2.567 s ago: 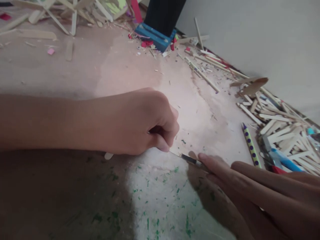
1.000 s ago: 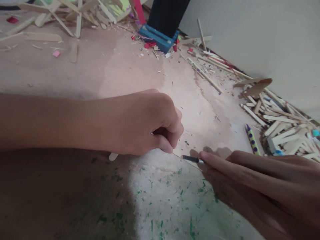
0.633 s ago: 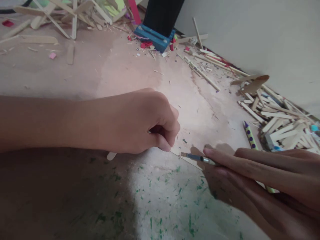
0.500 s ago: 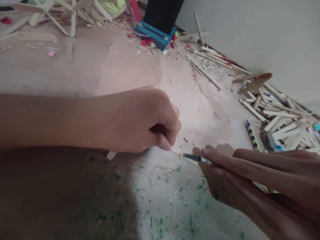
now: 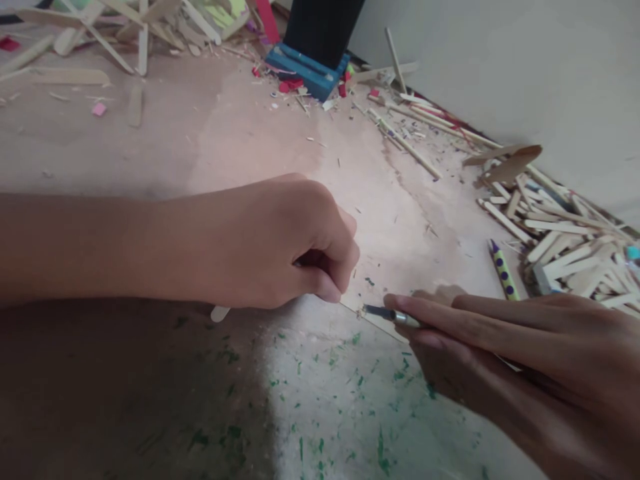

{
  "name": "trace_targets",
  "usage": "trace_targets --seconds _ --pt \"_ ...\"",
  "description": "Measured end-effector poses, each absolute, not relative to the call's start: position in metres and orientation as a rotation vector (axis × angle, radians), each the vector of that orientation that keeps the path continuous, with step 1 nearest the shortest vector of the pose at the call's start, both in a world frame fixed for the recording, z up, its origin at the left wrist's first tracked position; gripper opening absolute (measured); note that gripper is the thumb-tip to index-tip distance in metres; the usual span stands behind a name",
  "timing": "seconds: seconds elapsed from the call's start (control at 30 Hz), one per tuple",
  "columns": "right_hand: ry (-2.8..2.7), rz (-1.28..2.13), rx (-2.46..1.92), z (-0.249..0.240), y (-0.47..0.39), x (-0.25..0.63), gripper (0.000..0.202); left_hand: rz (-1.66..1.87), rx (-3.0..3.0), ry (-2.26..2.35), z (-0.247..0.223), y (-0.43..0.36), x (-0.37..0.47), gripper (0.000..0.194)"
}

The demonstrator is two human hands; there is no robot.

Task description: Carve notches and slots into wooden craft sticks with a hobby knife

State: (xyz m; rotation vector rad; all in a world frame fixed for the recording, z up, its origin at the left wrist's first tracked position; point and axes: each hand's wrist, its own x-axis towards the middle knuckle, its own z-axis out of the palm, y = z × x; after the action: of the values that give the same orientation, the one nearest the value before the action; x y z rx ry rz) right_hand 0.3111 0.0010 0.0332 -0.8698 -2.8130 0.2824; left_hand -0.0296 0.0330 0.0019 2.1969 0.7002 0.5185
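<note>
Surface: worn pinkish counter [image 5: 250,140], flecked with green paint nearer the person, a pale wall [image 5: 500,67] along its far right edge.
Left hand: left hand [image 5: 280,243] is curled into a fist with thumb and forefinger pinched shut on a stick [image 5: 373,322], pressing it flat to the counter; the forearm comes in from the left.
Stick: thin and pale, it lies on the counter between both hands. A rounded end [image 5: 219,313] peeks out below the fist; the other part runs rightward and toward the person, going under the right hand's fingers.
Right hand: right hand [image 5: 505,353] grips a knife [image 5: 393,315], fingers stretched along it, forefinger on top near the front.
Knife: slim dark blade with a metal collar, its tip pointing left at the stick just beside the left thumb, touching or nearly so.
Key relation: the stick's long axis runs left to right with a slant toward the person; the knife lies almost along that line, tip toward the left fingertips, so blade and thumb are close.
Near right: a spotted pencil [image 5: 504,272] lies just beyond the right hand.
Far right: a pile of sticks [image 5: 565,233] against the wall.
Back: a blue block [image 5: 306,69] under a dark upright, red scraps around it; loose sticks [image 5: 120,33] at the far left.
</note>
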Motion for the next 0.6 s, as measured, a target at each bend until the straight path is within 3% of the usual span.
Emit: trace_targets --seconds 0.1,0.6 --pt "-2.825 0.457 -0.850 0.0339 -0.0030 0.3089 0.049 0.523 2.188 0.705 0.0016 0.0322 -0.0300 0.022" --pt "-2.810 0.480 -0.849 0.0301 -0.0075 0.3072 0.041 0.533 2.192 0.721 0.0030 0.0295 -0.0293 0.023"
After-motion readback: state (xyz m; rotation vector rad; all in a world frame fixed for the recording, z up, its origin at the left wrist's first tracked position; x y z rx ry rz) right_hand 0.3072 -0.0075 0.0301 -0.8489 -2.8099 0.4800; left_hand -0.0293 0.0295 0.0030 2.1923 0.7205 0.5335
